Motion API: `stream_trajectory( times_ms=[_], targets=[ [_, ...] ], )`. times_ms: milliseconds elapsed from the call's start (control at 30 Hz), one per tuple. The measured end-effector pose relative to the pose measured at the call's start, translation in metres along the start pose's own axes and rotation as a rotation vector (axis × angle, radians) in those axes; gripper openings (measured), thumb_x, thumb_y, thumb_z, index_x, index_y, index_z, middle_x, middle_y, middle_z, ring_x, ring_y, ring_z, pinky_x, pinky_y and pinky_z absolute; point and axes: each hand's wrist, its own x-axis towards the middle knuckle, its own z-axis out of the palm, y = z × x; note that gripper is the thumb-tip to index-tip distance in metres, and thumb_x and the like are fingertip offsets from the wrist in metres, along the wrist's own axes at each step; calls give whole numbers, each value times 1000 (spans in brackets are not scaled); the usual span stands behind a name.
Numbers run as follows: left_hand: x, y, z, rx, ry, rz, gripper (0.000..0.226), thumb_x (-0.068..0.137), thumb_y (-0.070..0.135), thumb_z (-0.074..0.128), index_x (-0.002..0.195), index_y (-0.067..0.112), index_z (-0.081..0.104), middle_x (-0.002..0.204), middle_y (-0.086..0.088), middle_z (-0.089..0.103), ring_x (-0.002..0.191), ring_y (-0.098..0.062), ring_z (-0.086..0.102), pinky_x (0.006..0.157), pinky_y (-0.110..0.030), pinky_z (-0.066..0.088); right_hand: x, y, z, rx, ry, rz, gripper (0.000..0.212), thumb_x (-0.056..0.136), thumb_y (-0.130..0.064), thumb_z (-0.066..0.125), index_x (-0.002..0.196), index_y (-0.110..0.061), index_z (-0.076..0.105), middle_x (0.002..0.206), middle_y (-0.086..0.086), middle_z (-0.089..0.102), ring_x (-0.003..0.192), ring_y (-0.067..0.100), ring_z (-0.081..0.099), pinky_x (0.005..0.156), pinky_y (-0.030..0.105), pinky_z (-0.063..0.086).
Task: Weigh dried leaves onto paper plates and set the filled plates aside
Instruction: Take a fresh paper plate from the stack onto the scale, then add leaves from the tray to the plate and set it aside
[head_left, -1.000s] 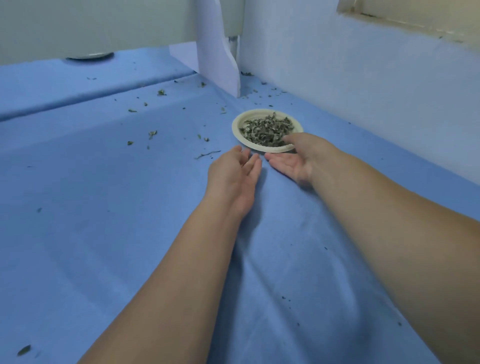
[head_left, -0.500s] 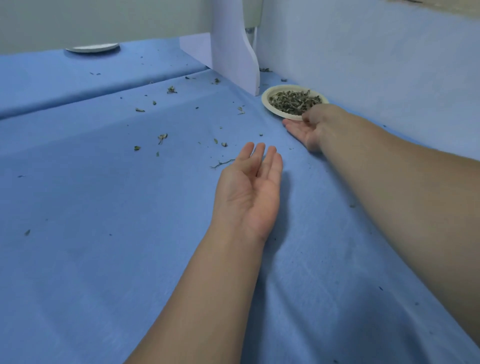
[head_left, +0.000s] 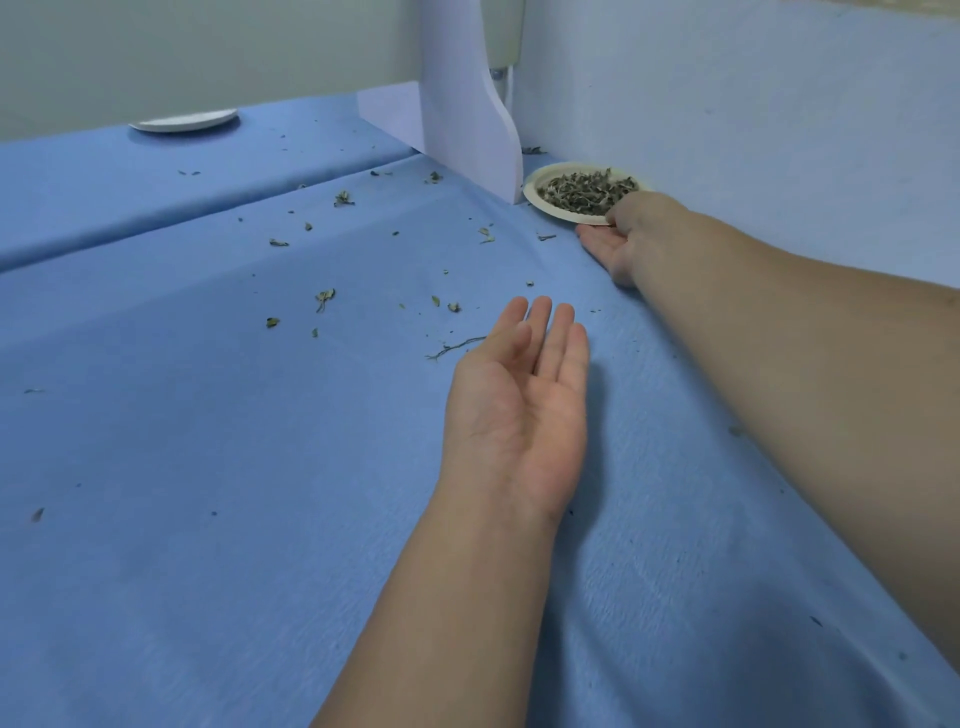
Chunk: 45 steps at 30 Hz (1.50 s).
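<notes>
One plate (head_left: 534, 200) of leaves (head_left: 584, 191), held in the far corner.
The plate sits at 1 o'clock on the cloth (head_left: 208, 467), tucked just beside the panel (head_left: 467, 104) and the wall (head_left: 753, 130). The right hand (head_left: 626, 236) pinches its near rim, thumb on top, fingers flat beneath. The left hand (head_left: 519, 410) lies palm up at the centre, fingers straight, holding nothing. Crumbs (head_left: 324, 297) scatter from 10 to 12 o'clock; a second plate (head_left: 182, 122) rests far off at 11 o'clock.

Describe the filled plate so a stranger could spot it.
Find the white upright panel at the back of the blue table. The filled plate sits right of its foot, the right hand holding its rim. Unlike the far-left plate, it holds dried leaves.
</notes>
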Motion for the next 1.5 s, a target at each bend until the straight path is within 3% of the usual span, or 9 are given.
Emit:
stream_trajectory(
  times_ms=[100,233,333,500,667,833,1033,1233,1500],
  targets=[
    [-2,-6,2,71,-39,28,34,104,-1,45,136,-1,57,136,-18,63,126,-31,63,104,-40,53,-13,0,-18,43,8,-33,37,103,-8,39,138,-10,51,122,14,67,105,23,71,90,37,59],
    [-6,-25,6,372,-86,107,37,106,2,43,142,5,53,140,-11,60,125,-21,63,104,-32,53,-52,9,-44,0,-89,-191,31,99,-5,46,130,0,51,103,13,68,98,23,73,72,27,62],
    [-13,-42,10,538,-116,167,37,105,0,44,139,10,53,114,-3,63,92,-8,62,92,-22,53,-93,18,-71,-56,-59,-225,14,92,2,49,98,5,61,92,16,73,101,30,73,87,40,59],
    [-51,-83,21,635,-109,163,35,98,-7,36,76,18,49,71,-4,42,66,-20,44,59,-27,35,-164,38,-132,-516,24,-453,16,83,-5,52,68,-11,55,70,13,63,71,33,63,66,42,51],
    [-118,-142,10,582,-18,144,33,93,-7,38,68,7,56,75,-11,57,78,-25,58,76,-37,47,-227,41,-190,-636,59,-543,25,83,-10,51,59,-17,49,60,-2,51,66,26,47,60,30,40],
    [-198,-179,-4,564,-122,94,58,91,-9,37,42,12,60,55,-5,57,57,-19,61,58,-24,50,-297,41,-255,-646,78,-666,18,91,-19,53,96,-18,70,106,1,72,105,23,64,95,35,50],
    [-310,-235,-11,636,-239,69,65,93,-6,35,35,12,58,46,-2,57,44,-14,59,46,-18,46,-395,27,-346,-616,191,-771,32,93,-16,53,121,-17,69,119,-3,69,115,15,61,96,22,42],
    [-438,-294,-36,802,-414,-16,47,92,-4,40,57,14,65,63,-3,61,63,-18,60,57,-24,42,-518,44,-452,-446,281,-775,36,87,-8,50,115,-19,69,115,-8,68,111,11,63,102,37,50],
    [-538,-360,-68,980,-720,41,34,104,0,43,121,8,71,116,-11,75,108,-18,71,100,-33,55,-645,61,-584,-511,403,-899,27,100,-21,53,124,-27,62,121,-16,68,110,-11,60,95,11,46]
  ],
)
